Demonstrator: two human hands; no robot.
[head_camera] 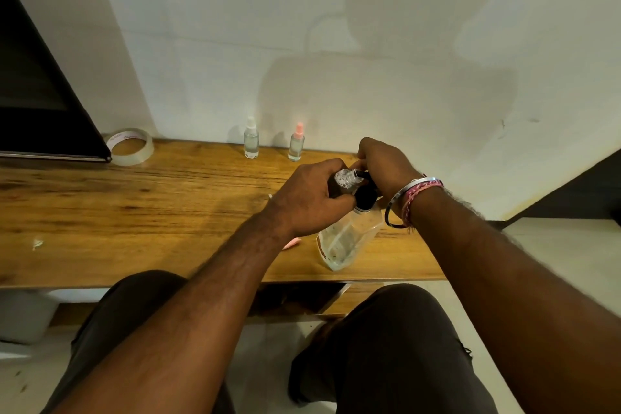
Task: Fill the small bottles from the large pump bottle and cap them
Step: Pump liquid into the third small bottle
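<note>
The large clear pump bottle (346, 239) with a black pump head stands near the front edge of the wooden table (134, 212). My right hand (386, 165) rests curled over the black pump head. My left hand (312, 191) grips a small clear bottle (347, 178), foamy inside, and holds its mouth at the pump spout. Two small capped bottles stand by the wall: one with a white cap (251, 139) and one with a pink cap (297, 143). A pink cap (291, 244) lies on the table, mostly hidden under my left forearm.
A roll of clear tape (131, 146) lies at the back left beside a dark panel (40, 104). A white wall rises directly behind the table. My knees sit below the table's front edge.
</note>
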